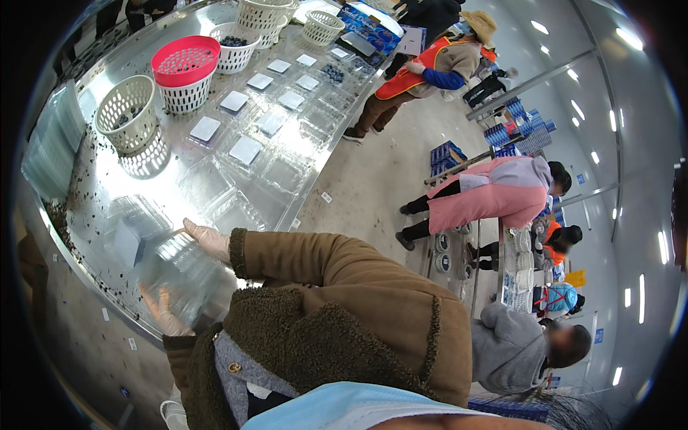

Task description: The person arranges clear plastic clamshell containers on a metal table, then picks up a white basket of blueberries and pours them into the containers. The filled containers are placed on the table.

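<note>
Clear plastic clamshell containers (191,271), nested in a stack, are held over the near end of a metal table. My left hand (166,313), in a thin pale glove, grips the stack's lower side. On its upper side is my gloved right hand (207,239), with its fingers against the plastic. Just beyond the stack, an open clamshell has a white square (129,242) on it. To the right of it lie more open clamshells (207,183), flat on the metal. Rows of clamshells with white squares (246,149) run towards the far end.
A tall stack of clear clamshells (56,142) stands by the table's far edge. White slotted baskets (126,115) and a pink perforated basket (185,62) hold dark berries. Blue printed boxes (368,27) sit at the far end. Debris dots the metal tabletop (94,226). Several people stand nearby.
</note>
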The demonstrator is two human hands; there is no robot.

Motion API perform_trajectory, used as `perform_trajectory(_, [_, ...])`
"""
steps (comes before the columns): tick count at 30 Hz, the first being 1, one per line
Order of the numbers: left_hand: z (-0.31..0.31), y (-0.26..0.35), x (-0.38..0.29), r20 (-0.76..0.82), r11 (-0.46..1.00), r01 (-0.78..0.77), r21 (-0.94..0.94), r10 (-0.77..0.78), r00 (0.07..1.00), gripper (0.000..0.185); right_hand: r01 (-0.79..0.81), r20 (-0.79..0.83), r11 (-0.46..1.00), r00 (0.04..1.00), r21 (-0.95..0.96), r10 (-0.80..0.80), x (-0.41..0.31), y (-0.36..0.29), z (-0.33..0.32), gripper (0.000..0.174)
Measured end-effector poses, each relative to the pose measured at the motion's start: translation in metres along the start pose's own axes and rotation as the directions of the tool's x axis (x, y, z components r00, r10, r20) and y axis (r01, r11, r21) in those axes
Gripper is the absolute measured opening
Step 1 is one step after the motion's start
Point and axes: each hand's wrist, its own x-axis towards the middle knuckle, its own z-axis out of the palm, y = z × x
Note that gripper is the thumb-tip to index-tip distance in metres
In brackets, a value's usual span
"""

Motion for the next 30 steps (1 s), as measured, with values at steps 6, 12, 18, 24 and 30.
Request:
perform_trajectory(6, [-0.020, 0.010, 0.003, -0.040, 1.000, 0.016, -0.015, -0.016, 0.999, 0.060, -0.076, -0.046, 0.972, 0.997, -0.223, 0.067, 0.012, 0.022, -0.003, 0.036])
perform_trajectory(12, [-0.020, 0.010, 0.002, 0.004, 0.982, -0.101, 0.160, 0.102, 0.995, 0.062, 0.014, -0.025, 0.992, 1.000, -0.125, -0.017, 0.017, 0.033, 0.003, 0.031])
perform_trajectory(18, [-0.020, 0.009, 0.001, 0.212, 0.907, -0.338, 0.252, 0.289, 0.934, 0.070, 0.296, 0.055, 0.886, 0.953, -0.355, -0.297, 0.016, 0.023, -0.001, 0.029])
perform_trajectory(24, [-0.038, 0.019, 0.000, 0.337, 0.856, 0.357, -0.375, -0.233, 0.912, 0.053, 0.357, 0.228, 0.906, 0.924, -0.228, -0.307, 0.007, 0.009, 0.012, 0.035])
perform_trajectory(30, [-0.038, 0.038, -0.011, 0.461, 0.861, 0.394, -0.322, -0.221, 0.859, 0.057, 0.278, 0.246, 0.883, 0.950, -0.378, -0.194, -0.005, -0.021, 0.034, 0.043])
